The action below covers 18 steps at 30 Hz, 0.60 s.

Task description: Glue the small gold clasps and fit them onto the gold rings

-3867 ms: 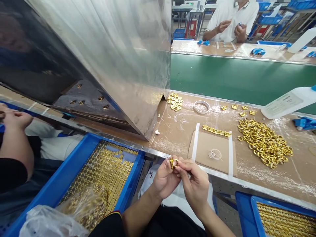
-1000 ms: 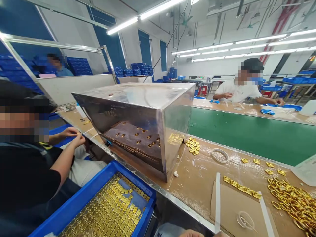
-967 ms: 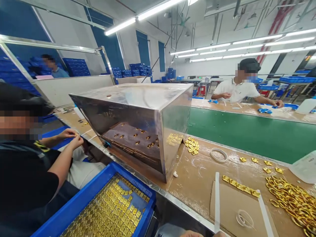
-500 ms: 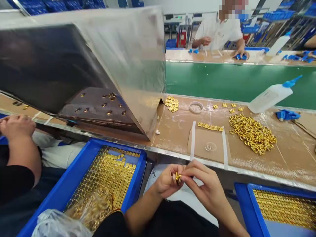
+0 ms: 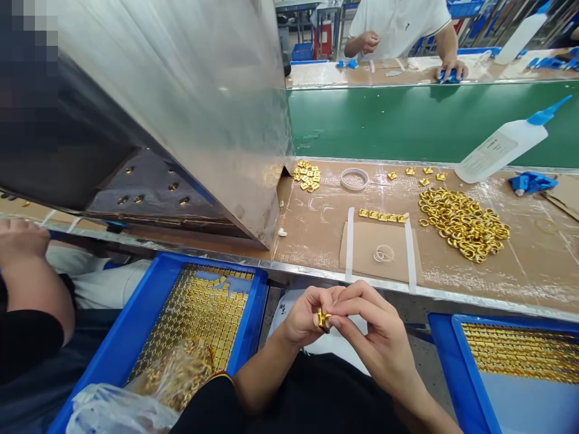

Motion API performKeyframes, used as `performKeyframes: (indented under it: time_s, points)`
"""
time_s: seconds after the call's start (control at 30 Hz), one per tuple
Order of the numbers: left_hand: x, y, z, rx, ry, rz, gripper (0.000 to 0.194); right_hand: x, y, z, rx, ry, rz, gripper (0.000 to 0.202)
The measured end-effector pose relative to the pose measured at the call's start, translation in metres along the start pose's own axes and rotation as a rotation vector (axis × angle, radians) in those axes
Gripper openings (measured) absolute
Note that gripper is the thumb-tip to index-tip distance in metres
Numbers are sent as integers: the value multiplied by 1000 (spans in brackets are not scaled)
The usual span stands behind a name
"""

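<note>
A small gold metal piece point(image 5: 322, 319) is pinched in the fingers of my left hand point(image 5: 304, 319), above my lap. My right hand point(image 5: 373, 334) meets it there, thumb and forefinger closed on the piece's right side. Beyond the hands, a cardboard pad point(image 5: 362, 247) lies taped to the bench, with a coil of clear thread point(image 5: 383, 254) on it. A row of gold square pieces point(image 5: 383, 216) runs along the pad's far edge. To its right is a heap of gold rings point(image 5: 464, 223).
A large metal hood point(image 5: 217, 108) stands at left. Blue trays of gold parts point(image 5: 260, 301) point(image 5: 461, 355) flank my lap. A white bottle point(image 5: 493, 150) leans by the green belt point(image 5: 384, 120). One person's arm point(image 5: 34, 277) is at left; another person point(image 5: 402, 27) sits opposite.
The view has shifted, so the bench appears higher and the hood larger. My two hands remain together on the gold piece, with the fingers slightly shifted.
</note>
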<state>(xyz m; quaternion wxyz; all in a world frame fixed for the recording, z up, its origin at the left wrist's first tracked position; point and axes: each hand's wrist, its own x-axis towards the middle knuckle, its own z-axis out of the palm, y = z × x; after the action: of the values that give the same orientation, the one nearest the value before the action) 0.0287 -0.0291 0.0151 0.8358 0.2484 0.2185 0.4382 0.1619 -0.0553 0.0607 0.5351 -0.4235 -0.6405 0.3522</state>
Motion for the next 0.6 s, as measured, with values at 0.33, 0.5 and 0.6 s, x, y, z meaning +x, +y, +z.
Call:
performKeyframes:
  time_s: [0.33,0.5,0.6]
  points:
    - [7,-12,-11,-36,-113,-24,64,-2,6,-7,-35,-68,18,11]
    - [9,-13,-14,22,-88,-29,66,0,7,-9,-56,-87,19,12]
    - [10,-11,-15,61,-113,-21,66,1,7,-9,-62,-97,17,11]
